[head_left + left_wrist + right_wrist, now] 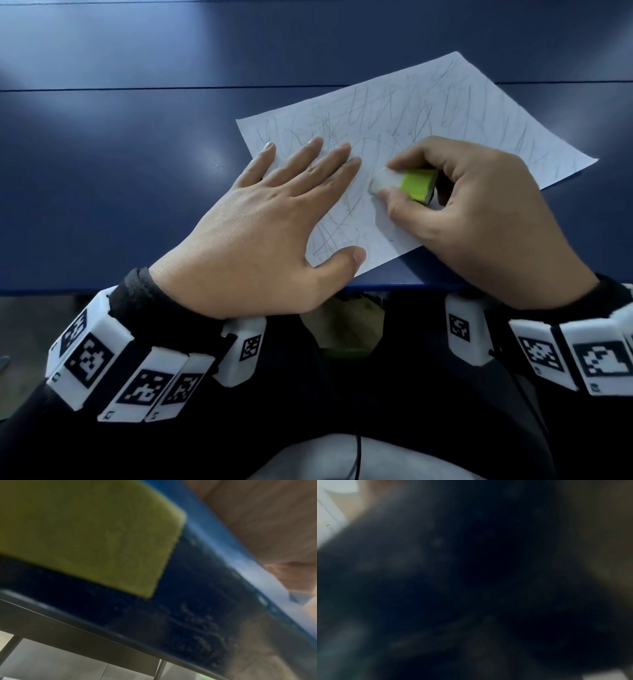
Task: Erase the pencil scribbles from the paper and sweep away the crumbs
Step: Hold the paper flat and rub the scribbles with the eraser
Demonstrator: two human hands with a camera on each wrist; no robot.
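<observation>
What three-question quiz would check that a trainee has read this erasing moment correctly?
1. True or false: the left hand lies flat with straight fingers on the paper.
2. What does the right hand pinch? A. a pencil B. an eraser in a green sleeve C. a brush
3. Fill in the blank: the far half of the paper is covered with pencil ______.

Key: 1 true. 2 B, with the white end of the eraser down on the paper. 3 scribbles; they also run along the near part of the paper beside the left hand, so erasing is far from done.
</observation>
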